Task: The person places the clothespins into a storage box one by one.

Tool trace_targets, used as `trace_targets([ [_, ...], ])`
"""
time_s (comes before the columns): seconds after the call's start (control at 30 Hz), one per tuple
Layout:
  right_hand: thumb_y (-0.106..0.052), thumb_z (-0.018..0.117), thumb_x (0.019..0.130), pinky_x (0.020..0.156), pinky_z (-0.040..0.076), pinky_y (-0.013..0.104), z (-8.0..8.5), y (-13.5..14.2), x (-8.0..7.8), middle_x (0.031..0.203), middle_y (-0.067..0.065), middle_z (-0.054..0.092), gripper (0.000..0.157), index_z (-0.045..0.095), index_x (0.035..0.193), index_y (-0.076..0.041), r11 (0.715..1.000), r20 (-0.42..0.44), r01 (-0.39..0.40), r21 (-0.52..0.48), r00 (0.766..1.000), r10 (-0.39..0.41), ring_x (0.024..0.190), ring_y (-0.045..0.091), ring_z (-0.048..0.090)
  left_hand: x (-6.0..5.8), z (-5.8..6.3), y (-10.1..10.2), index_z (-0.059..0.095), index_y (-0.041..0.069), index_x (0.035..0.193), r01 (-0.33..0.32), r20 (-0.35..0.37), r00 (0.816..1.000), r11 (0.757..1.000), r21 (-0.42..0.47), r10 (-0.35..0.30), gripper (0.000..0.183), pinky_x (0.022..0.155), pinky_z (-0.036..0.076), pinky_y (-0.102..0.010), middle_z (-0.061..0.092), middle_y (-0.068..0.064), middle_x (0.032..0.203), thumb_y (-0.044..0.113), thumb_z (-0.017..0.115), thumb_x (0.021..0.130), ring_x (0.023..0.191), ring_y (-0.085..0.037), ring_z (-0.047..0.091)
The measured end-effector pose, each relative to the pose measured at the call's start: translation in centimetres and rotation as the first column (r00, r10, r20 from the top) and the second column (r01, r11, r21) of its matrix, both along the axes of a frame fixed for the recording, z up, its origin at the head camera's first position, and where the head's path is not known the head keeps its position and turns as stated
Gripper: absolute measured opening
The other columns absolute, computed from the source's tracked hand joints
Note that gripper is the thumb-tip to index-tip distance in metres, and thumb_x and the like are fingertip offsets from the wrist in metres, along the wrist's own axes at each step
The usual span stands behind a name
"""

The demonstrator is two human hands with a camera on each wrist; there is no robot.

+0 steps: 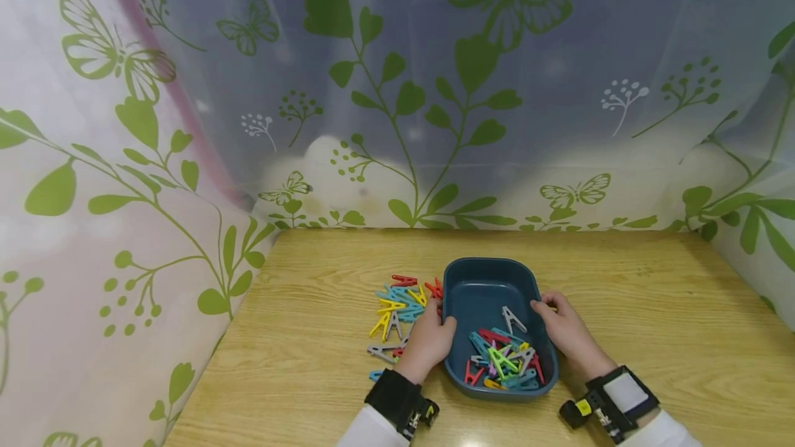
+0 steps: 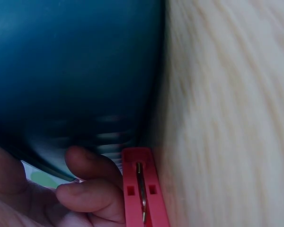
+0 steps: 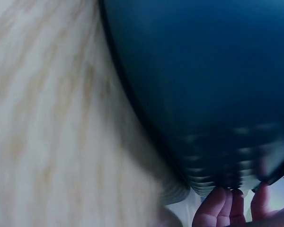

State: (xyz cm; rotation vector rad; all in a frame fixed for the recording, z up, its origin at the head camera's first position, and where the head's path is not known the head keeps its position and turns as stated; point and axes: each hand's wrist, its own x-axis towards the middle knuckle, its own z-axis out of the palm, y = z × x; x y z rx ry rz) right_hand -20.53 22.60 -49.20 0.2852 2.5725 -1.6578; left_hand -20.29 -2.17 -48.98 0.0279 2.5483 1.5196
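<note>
A dark blue rectangular plastic basin with rounded corners sits on the table. My left hand grips its left side, thumb at the rim and fingers against the outer wall. On the opposite side, my right hand pinches the rim between thumb and fingers. Several colored clothespins lie heaped in the basin's near end, with a grey clothespin a little apart from them. In the left wrist view, a red clothespin lies right beside the left fingers, close to the basin wall.
Left of the basin, a loose pile of clothespins in blue, yellow, grey and red spreads over the wooden table, partly hidden by my left hand. A patterned curtain hangs along the back edge and both sides.
</note>
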Motion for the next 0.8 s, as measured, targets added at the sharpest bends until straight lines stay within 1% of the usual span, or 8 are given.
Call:
trace_targets([
  [0.07, -0.027, 0.046, 0.109, 0.089, 0.037, 0.036, -0.1, 0.0, 0.0, 0.128, 0.023, 0.045, 0.030, 0.045, 0.114, 0.002, 1.000, 0.003, 0.003, -0.006, 1.000, -0.003, 0.115, 0.033, 0.044, 0.0, 0.0, 0.0, 0.049, 0.003, 0.138, 0.001, -0.003, 1.000, 1.000, 0.003, -0.001, 0.039, 0.068, 0.046, -0.033, 0.060, -0.010, 0.095, 0.022, 0.052, 0.104, 0.082, -0.019, 0.058],
  [0.2, -0.028, 0.046, 0.109, 0.092, 0.036, 0.037, -0.3, 0.1, -0.1, 0.132, 0.023, 0.045, 0.030, 0.047, 0.112, 0.002, 0.999, 0.012, 0.014, -0.030, 1.000, -0.013, 0.118, 0.033, 0.044, 0.0, 0.0, 0.0, 0.049, 0.003, 0.139, 0.003, -0.006, 1.000, 1.000, 0.002, -0.003, 0.040, 0.065, 0.045, -0.032, 0.058, -0.008, 0.090, 0.022, 0.052, 0.104, 0.077, -0.018, 0.057],
  [0.33, -0.029, 0.046, 0.109, 0.091, 0.036, 0.037, -0.4, 0.1, -0.1, 0.131, 0.022, 0.045, 0.031, 0.048, 0.112, 0.002, 0.999, 0.028, 0.021, -0.050, 0.999, -0.019, 0.118, 0.032, 0.042, 0.1, 0.1, -0.1, 0.050, 0.002, 0.138, 0.008, -0.018, 1.000, 1.000, -0.006, -0.008, 0.040, 0.064, 0.045, -0.031, 0.057, -0.007, 0.085, 0.024, 0.054, 0.105, 0.073, -0.017, 0.056],
  [0.47, -0.030, 0.045, 0.109, 0.088, 0.035, 0.036, -0.4, 0.1, -0.1, 0.128, 0.021, 0.045, 0.032, 0.048, 0.113, 0.001, 0.998, 0.036, 0.025, -0.061, 0.999, -0.023, 0.114, 0.031, 0.042, 0.2, 0.3, -0.3, 0.053, 0.002, 0.136, 0.010, -0.044, 0.999, 0.999, -0.035, -0.012, 0.041, 0.062, 0.043, -0.030, 0.056, -0.006, 0.083, 0.029, 0.055, 0.105, 0.070, -0.016, 0.054],
  [0.57, -0.030, 0.045, 0.109, 0.087, 0.036, 0.035, -0.3, 0.1, -0.1, 0.127, 0.020, 0.046, 0.032, 0.048, 0.115, 0.002, 0.998, 0.039, 0.027, -0.063, 0.999, -0.024, 0.113, 0.030, 0.043, 0.1, 0.5, -0.4, 0.054, 0.002, 0.137, 0.004, -0.058, 0.998, 0.998, -0.066, -0.008, 0.044, 0.062, 0.042, -0.030, 0.058, -0.005, 0.084, 0.032, 0.055, 0.105, 0.071, -0.016, 0.054],
  [0.63, -0.030, 0.045, 0.109, 0.087, 0.036, 0.034, -0.3, 0.1, -0.1, 0.126, 0.020, 0.047, 0.033, 0.049, 0.116, 0.002, 0.998, 0.040, 0.027, -0.061, 0.999, -0.025, 0.112, 0.029, 0.043, 0.1, 0.7, -0.5, 0.054, 0.002, 0.138, -0.006, -0.063, 0.998, 0.997, -0.082, 0.001, 0.046, 0.064, 0.043, -0.030, 0.059, -0.004, 0.086, 0.034, 0.055, 0.106, 0.074, -0.015, 0.055],
  [0.7, -0.030, 0.046, 0.109, 0.085, 0.037, 0.033, -0.2, 0.1, -0.1, 0.124, 0.019, 0.047, 0.033, 0.049, 0.116, 0.002, 0.998, 0.040, 0.027, -0.059, 0.999, -0.025, 0.110, 0.028, 0.044, 0.0, 1.0, -0.7, 0.056, 0.002, 0.136, -0.017, -0.068, 0.998, 0.996, -0.084, 0.011, 0.045, 0.064, 0.042, -0.030, 0.059, -0.005, 0.085, 0.034, 0.055, 0.106, 0.073, -0.015, 0.054],
  [0.8, -0.029, 0.046, 0.109, 0.084, 0.037, 0.032, -0.2, 0.2, 0.0, 0.119, 0.016, 0.048, 0.032, 0.049, 0.115, 0.001, 0.998, 0.036, 0.028, -0.059, 0.999, -0.026, 0.107, 0.026, 0.044, -0.1, 1.5, -1.3, 0.061, 0.004, 0.128, -0.036, -0.102, 0.994, 0.995, -0.090, 0.027, 0.037, 0.060, 0.039, -0.029, 0.055, -0.003, 0.079, 0.033, 0.057, 0.105, 0.068, -0.015, 0.051],
])
